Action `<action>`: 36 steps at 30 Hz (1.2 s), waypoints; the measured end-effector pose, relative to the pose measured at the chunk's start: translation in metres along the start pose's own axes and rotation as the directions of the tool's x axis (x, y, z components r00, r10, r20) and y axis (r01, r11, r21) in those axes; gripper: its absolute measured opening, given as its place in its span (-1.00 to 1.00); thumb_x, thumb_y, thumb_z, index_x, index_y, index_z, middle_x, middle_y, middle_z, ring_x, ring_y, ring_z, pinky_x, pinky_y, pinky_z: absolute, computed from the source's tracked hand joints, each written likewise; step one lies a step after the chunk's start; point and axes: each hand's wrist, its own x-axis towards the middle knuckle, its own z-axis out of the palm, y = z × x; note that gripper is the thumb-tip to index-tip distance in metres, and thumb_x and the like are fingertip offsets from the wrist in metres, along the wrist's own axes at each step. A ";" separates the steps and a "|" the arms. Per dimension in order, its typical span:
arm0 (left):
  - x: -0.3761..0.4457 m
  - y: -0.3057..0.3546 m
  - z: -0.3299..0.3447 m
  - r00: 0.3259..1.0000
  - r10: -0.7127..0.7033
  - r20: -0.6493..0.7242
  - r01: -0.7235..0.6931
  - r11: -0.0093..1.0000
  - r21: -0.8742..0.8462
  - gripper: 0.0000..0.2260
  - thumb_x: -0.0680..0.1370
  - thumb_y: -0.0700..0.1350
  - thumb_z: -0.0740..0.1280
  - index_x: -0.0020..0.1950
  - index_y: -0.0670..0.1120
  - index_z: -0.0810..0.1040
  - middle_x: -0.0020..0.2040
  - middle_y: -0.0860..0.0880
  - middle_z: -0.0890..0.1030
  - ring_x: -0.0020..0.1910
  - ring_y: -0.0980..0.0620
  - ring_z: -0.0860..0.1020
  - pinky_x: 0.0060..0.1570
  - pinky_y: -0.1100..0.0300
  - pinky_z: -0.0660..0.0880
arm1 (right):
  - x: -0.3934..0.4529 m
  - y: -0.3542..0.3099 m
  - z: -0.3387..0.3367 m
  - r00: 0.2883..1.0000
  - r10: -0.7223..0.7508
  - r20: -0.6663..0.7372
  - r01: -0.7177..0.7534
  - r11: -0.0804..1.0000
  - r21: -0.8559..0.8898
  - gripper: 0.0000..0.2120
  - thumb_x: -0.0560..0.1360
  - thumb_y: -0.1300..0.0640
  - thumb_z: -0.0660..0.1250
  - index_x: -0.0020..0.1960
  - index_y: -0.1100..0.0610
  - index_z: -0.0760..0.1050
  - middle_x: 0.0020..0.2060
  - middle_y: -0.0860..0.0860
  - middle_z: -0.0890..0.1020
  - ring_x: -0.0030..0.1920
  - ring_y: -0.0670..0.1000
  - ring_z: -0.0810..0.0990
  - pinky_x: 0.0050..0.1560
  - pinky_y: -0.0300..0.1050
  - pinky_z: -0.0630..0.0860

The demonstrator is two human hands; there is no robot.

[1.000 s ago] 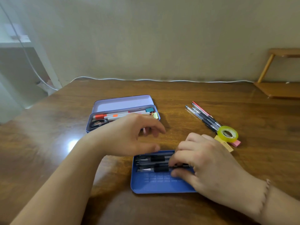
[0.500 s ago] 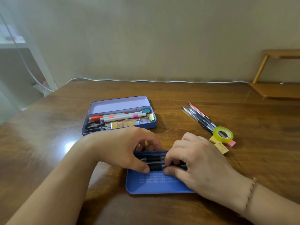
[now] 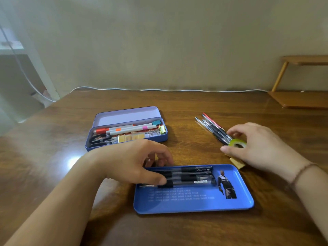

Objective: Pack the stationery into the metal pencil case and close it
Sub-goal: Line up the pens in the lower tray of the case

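Note:
A purple metal pencil case (image 3: 127,114) lies open at centre left, with markers, scissors, clips and yellow pieces inside. In front of it sits a shallow blue tray (image 3: 195,205) with several black pens (image 3: 191,178) along its far side. My left hand (image 3: 127,160) grips the left ends of those pens between thumb and fingers. My right hand (image 3: 260,146) hovers to the right, its fingers spread and curled around a yellow-green tape roll (image 3: 237,143). The roll lies on the near ends of several loose pens (image 3: 211,126). I cannot tell whether the fingers touch the roll.
A small tan eraser-like block (image 3: 237,164) lies under my right hand, close to the tray's far right corner. A wooden shelf (image 3: 301,100) stands at the back right. A white cable (image 3: 159,89) runs along the table's far edge by the wall.
My right hand has left the black pens in the tray and moved right and away to the tape roll. My left hand has come down onto the pens.

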 end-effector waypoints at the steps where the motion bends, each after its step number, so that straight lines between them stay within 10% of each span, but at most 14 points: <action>1: 0.000 0.000 0.000 1.000 0.002 0.002 -0.002 1.000 0.005 -0.68 0.44 0.16 0.47 0.15 0.26 0.52 -0.01 0.22 0.56 -0.03 0.13 0.55 -0.06 0.19 0.54 | 0.001 0.000 0.001 1.000 0.007 0.018 -0.007 1.000 0.009 -0.52 0.34 -0.19 0.46 0.21 -0.08 0.51 0.05 -0.08 0.55 -0.01 -0.07 0.45 -0.01 -0.16 0.40; 9: 0.002 0.004 0.003 0.999 0.044 0.020 -0.044 0.999 -0.003 -0.44 0.34 0.21 0.54 0.28 0.29 0.42 0.11 0.31 0.48 0.07 0.20 0.51 0.05 0.24 0.53 | 0.012 0.028 -0.019 0.964 0.188 -0.186 -0.183 0.982 0.045 -0.64 0.41 -0.04 0.47 0.16 0.04 0.55 0.09 0.08 0.62 0.09 0.11 0.53 -0.01 -0.11 0.43; 13: 0.004 0.006 0.006 0.997 0.077 -0.003 -0.077 0.997 0.008 -0.46 0.37 0.22 0.51 0.30 0.28 0.42 0.11 0.29 0.49 0.06 0.18 0.51 0.03 0.25 0.51 | 0.016 0.035 -0.011 0.962 0.268 -0.046 -0.270 0.962 -0.040 -0.63 0.42 -0.06 0.44 0.19 0.02 0.55 0.13 0.06 0.61 0.15 0.11 0.53 -0.02 -0.08 0.46; 22: 0.008 0.001 0.008 0.983 0.105 -0.150 -0.091 0.991 0.098 -0.62 0.45 0.26 0.40 0.24 0.30 0.45 0.05 0.31 0.51 0.00 0.21 0.51 0.00 0.14 0.53 | 0.012 0.001 0.010 0.968 -0.028 -0.250 -0.025 0.978 -0.207 -0.75 0.40 -0.30 0.31 -0.16 -0.14 0.54 0.02 -0.14 0.53 0.16 0.03 0.37 0.01 -0.01 0.35; 31: 0.010 0.000 0.012 0.968 0.148 -0.202 -0.125 0.984 0.124 -0.70 0.50 0.18 0.39 0.21 0.26 0.49 0.00 0.29 0.53 -0.04 0.16 0.53 -0.05 0.18 0.52 | 0.015 -0.009 0.016 0.980 -0.024 -0.200 -0.020 0.977 -0.212 -0.75 0.41 -0.24 0.35 -0.25 -0.08 0.62 -0.08 -0.15 0.58 0.07 -0.01 0.39 -0.01 -0.03 0.37; 36: 0.012 -0.005 0.007 0.769 0.202 -0.606 -0.151 0.979 0.134 -0.82 0.50 0.02 0.44 0.07 0.18 0.55 -0.03 0.25 0.54 -0.09 0.15 0.52 -0.11 0.41 0.40 | 0.010 -0.002 0.008 0.922 -0.150 -0.356 0.125 0.988 -0.092 -0.73 0.52 -0.09 0.23 -0.10 -0.02 0.67 -0.21 -0.08 0.53 -0.08 0.02 0.40 -0.14 -0.04 0.42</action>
